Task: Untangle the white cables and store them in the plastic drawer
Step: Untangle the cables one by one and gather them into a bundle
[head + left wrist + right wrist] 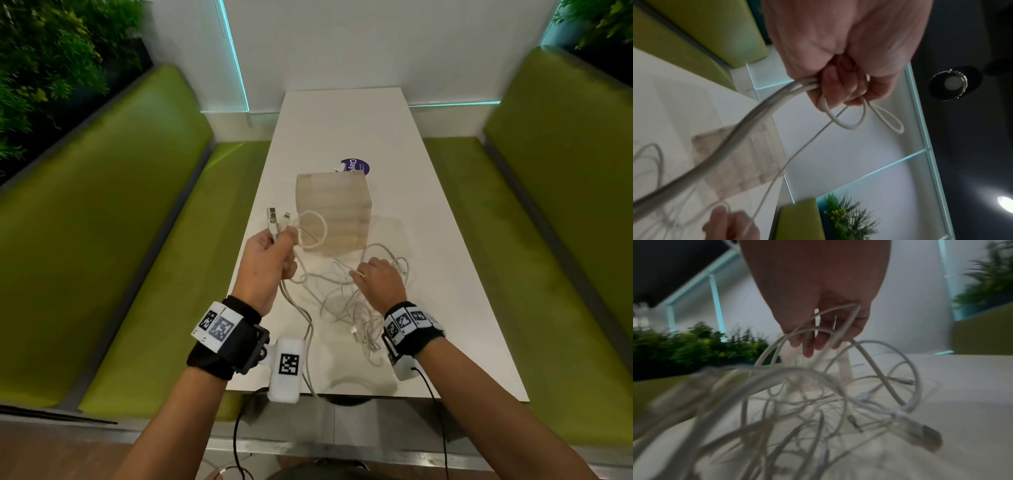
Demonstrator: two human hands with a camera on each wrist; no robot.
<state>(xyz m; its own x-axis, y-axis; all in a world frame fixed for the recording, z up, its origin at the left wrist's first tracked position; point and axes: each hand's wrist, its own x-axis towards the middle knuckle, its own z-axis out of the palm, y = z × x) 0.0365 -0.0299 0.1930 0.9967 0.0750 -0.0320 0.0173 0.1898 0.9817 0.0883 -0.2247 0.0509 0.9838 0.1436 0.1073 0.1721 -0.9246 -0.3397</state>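
Observation:
My left hand (270,255) is raised above the table's left side and grips several white cable ends (275,222), plugs pointing up; in the left wrist view its fingers (835,91) curl round the strands (764,110) and two small loops. A tangle of white cables (352,305) lies on the white table (445,274) between my hands. My right hand (376,277) rests on the tangle; in the right wrist view its fingers (812,344) are threaded through a few cable loops (797,369). The translucent plastic drawer unit (332,212) stands just behind the tangle.
A purple round sticker (358,167) lies on the table behind the drawer unit. Green padded benches (120,222) flank the table on both sides, and a white wall closes its far end. One USB plug (925,436) lies near my right wrist.

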